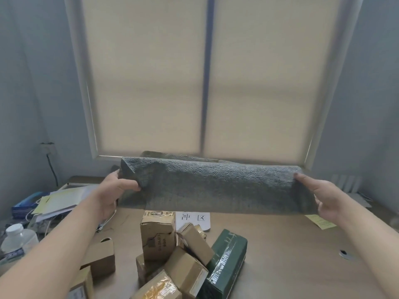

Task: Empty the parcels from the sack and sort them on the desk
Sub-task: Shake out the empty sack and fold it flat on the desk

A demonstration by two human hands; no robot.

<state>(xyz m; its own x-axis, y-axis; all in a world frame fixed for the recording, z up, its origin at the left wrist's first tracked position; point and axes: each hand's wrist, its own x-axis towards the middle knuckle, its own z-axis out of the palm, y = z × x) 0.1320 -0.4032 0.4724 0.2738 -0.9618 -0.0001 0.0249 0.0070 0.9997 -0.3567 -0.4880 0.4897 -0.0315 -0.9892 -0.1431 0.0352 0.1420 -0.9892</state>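
Above the desk (280, 251), toward its far edge, the grey woven sack (216, 186) hangs stretched sideways between both hands. At its left end the left hand (114, 190) pinches it between thumb and curled fingers. The right hand (323, 197) pinches the right end likewise. Cardboard parcels (168, 251) lie heaped near the front edge.

I see a grey-green sack (216, 186) with a coarse woven pattern, brown cardboard parcels (157, 236), one dark green parcel (227, 262), a pale tan bench (291, 260), a white sheet (193, 219) bearing black characters, and a yellow note (321, 222).
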